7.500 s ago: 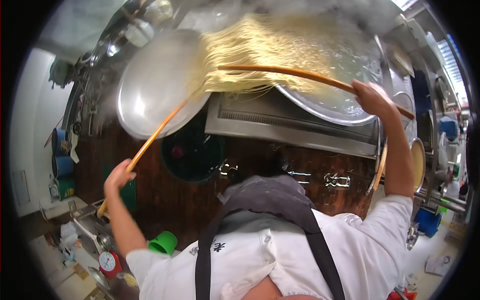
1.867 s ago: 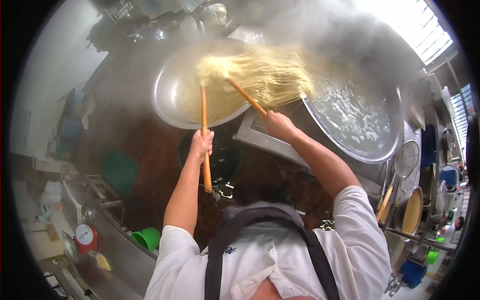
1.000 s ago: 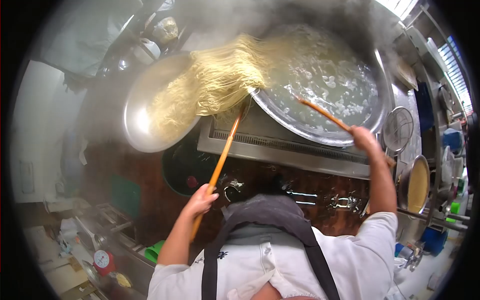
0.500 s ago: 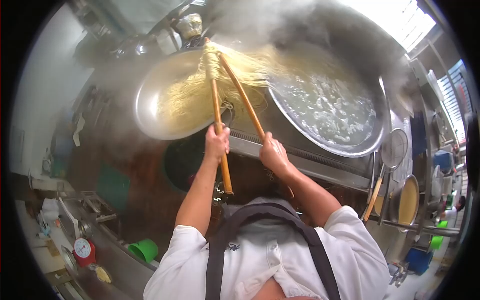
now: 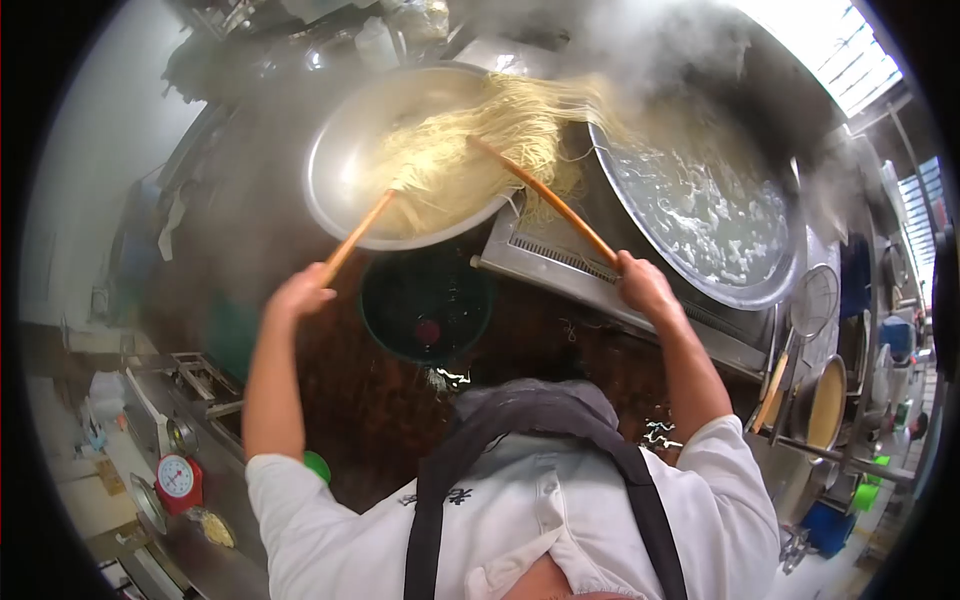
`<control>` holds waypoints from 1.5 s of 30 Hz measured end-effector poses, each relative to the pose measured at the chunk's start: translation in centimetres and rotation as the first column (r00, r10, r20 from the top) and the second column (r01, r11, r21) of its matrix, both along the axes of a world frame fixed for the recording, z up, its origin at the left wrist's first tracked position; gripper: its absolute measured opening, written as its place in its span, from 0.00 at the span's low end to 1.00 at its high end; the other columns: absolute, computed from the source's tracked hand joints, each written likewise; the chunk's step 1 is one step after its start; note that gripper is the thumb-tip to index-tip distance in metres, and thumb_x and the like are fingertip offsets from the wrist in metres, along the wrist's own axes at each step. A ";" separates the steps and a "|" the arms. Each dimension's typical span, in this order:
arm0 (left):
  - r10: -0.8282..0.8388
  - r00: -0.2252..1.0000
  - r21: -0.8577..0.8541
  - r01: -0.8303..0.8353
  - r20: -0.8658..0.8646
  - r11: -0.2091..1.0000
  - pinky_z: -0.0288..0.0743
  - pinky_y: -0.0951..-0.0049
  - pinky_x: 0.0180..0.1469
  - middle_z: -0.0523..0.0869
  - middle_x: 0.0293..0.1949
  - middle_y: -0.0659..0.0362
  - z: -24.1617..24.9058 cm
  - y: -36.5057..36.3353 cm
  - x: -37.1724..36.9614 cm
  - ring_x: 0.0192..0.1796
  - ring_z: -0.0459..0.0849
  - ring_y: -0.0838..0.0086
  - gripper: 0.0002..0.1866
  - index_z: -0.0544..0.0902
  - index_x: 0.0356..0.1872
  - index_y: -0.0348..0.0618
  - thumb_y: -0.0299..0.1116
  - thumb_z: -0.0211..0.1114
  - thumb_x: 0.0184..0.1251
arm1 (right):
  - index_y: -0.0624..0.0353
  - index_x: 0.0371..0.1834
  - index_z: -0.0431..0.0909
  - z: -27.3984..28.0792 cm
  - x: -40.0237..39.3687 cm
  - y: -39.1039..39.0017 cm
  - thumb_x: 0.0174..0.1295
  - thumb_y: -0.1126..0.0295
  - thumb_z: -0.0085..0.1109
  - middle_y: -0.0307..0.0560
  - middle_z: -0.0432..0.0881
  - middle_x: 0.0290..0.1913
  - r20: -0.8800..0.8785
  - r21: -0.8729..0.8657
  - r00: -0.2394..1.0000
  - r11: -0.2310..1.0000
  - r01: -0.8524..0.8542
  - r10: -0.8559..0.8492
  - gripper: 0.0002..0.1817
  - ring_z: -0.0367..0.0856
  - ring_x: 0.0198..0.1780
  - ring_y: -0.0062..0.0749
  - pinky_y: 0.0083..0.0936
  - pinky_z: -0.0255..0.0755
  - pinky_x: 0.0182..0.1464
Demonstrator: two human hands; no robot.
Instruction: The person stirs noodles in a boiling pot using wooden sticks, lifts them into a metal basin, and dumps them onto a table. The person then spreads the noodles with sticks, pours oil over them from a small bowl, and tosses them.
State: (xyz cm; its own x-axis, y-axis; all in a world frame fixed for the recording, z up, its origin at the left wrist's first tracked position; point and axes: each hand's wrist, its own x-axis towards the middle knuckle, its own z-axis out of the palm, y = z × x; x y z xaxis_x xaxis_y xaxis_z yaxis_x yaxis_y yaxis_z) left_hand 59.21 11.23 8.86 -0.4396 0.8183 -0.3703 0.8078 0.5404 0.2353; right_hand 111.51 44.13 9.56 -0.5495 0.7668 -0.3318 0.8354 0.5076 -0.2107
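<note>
- Thin, pale-yellow noodles trail from the round metal bowl at eleven o'clock towards the pot at two; loose strands across the gap could slip onto the stove
- My left hand curls its fingers round one smooth stick; my right hand's grip another; steam could mask a snag

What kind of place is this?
Probably a commercial kitchen: a wide pan of bubbling liquid steams beside a big metal bowl, with noodles stretched between them, and a strainer hangs nearby.
</note>
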 end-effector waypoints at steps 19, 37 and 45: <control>0.225 0.772 -0.076 -0.225 0.595 0.971 0.76 0.66 0.46 0.82 0.36 0.56 -1.8 19.0 30.6 0.41 0.81 0.69 0.20 0.78 0.52 0.37 0.35 0.73 0.64 | 0.55 0.45 0.77 -0.6 29.1 28.6 0.65 0.73 0.46 0.59 0.85 0.40 0.019 0.341 0.970 0.914 0.221 -0.242 0.10 0.83 0.48 0.58 0.51 0.75 0.50; 0.000 0.657 0.459 -0.527 0.754 0.716 0.65 0.73 0.17 0.75 0.24 0.64 -13.9 36.2 31.5 0.16 0.69 0.79 0.14 0.74 0.48 0.40 0.34 0.68 0.68 | 0.63 0.49 0.73 -4.8 15.9 14.7 0.72 0.70 0.40 0.64 0.86 0.35 -0.227 0.077 0.966 0.987 0.144 -0.124 0.12 0.86 0.40 0.63 0.54 0.77 0.46; 0.078 0.383 0.294 -0.809 0.921 0.509 0.63 0.80 0.12 0.71 0.23 0.66 -5.5 21.3 28.1 0.13 0.67 0.84 0.16 0.72 0.54 0.41 0.31 0.65 0.71 | 0.64 0.44 0.69 3.3 2.9 5.9 0.68 0.75 0.45 0.62 0.85 0.31 -0.309 0.012 0.948 0.997 -0.076 0.076 0.06 0.86 0.36 0.60 0.54 0.77 0.39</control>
